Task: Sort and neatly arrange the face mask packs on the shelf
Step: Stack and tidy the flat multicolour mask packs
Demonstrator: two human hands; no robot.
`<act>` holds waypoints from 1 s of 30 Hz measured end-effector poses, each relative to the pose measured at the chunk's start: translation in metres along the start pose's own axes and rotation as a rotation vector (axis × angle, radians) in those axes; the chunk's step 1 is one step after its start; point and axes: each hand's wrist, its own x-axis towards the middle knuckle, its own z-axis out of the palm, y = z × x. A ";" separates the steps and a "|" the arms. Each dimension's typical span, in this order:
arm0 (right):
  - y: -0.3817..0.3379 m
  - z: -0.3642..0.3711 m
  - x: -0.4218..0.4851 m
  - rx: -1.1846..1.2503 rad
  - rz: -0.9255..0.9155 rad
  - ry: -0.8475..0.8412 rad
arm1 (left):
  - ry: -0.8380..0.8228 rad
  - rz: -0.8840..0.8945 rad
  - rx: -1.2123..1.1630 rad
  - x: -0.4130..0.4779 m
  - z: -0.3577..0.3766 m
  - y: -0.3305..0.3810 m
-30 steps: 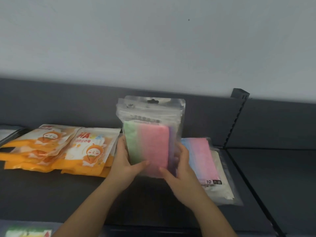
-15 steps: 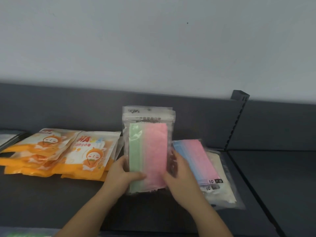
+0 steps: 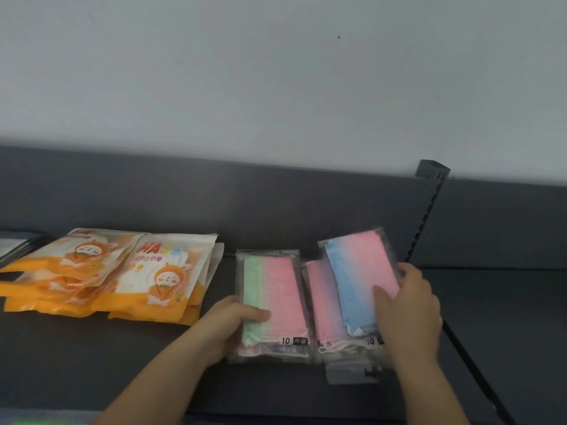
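Note:
A clear pack of green and pink masks [image 3: 277,289] lies flat on the dark shelf [image 3: 92,357]. My left hand [image 3: 228,320] grips its lower left edge, thumb on top. Right beside it, a clear pack of blue and pink masks [image 3: 357,277] is tilted on top of another pink pack [image 3: 320,299]. My right hand [image 3: 409,311] holds the blue and pink pack at its right side, thumb pressed on its face. Further left lies a loose pile of orange and white cartoon mask packs [image 3: 122,277].
The shelf's dark back panel [image 3: 276,204] rises behind the packs. A slotted upright post [image 3: 428,210] divides this shelf from the bay on the right [image 3: 506,317]. A dark-edged pack [image 3: 15,245] shows at the far left edge.
The green and pink pack stood upright between both hands; it now lies flat on the shelf. My right hand left it and moved right onto the blue and pink pack.

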 end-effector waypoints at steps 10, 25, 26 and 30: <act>-0.036 0.024 -0.020 0.672 0.003 -0.212 | -0.065 0.038 -0.079 -0.007 -0.002 -0.002; -0.037 0.056 -0.034 0.421 -0.100 -0.412 | -0.066 0.009 -0.199 -0.006 -0.004 0.000; -0.036 0.053 -0.031 0.447 -0.095 -0.390 | -0.062 0.000 -0.213 -0.006 -0.004 0.000; -0.028 0.040 -0.019 0.596 -0.041 -0.311 | -0.006 -0.001 -0.198 -0.003 -0.007 -0.005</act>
